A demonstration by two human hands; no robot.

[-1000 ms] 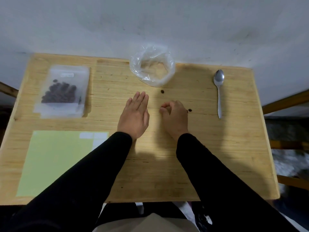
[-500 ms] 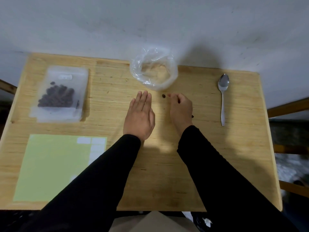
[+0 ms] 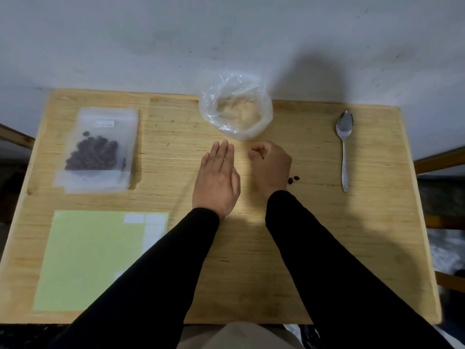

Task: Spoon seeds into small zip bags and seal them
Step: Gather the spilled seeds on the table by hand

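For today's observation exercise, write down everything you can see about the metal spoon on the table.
The spoon is plain silvery metal, shiny in the bowl, with a slim straight handle. It lies flat on the wooden table near the right edge, bowl towards the far side and facing up, handle pointing back to the person. The bowl looks empty. Neither hand touches it; the right hand is apart to its left, with two loose seeds between them.

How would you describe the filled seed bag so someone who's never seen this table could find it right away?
Start at the wooden table and go to its far left corner. There, just beyond the pale green sheet, lies the filled seed bag, a flat frosted pouch. Unlike the crumpled clear bag at the far middle edge, it shows a dark cluster of seeds and a small white label near its top.
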